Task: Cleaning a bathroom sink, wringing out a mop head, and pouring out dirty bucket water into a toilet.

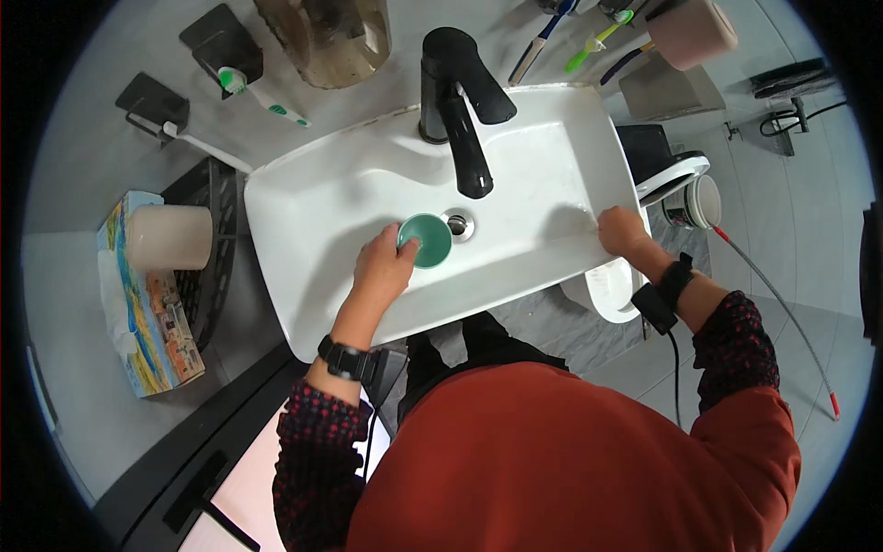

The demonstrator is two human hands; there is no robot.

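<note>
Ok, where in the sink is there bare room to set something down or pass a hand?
Two patches of the sink look bare: between its left rim and the left hand, and between the black faucet and the right hand. The middle is crowded: the left hand holds the green cup close beside the drain in this view.

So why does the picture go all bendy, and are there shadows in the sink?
In the head view, the fisheye lens bends the lines between pale tiles; in that same view, soft shadows lie in the white washbasin beside the left hand, holding a green cup, and the right hand.
</note>
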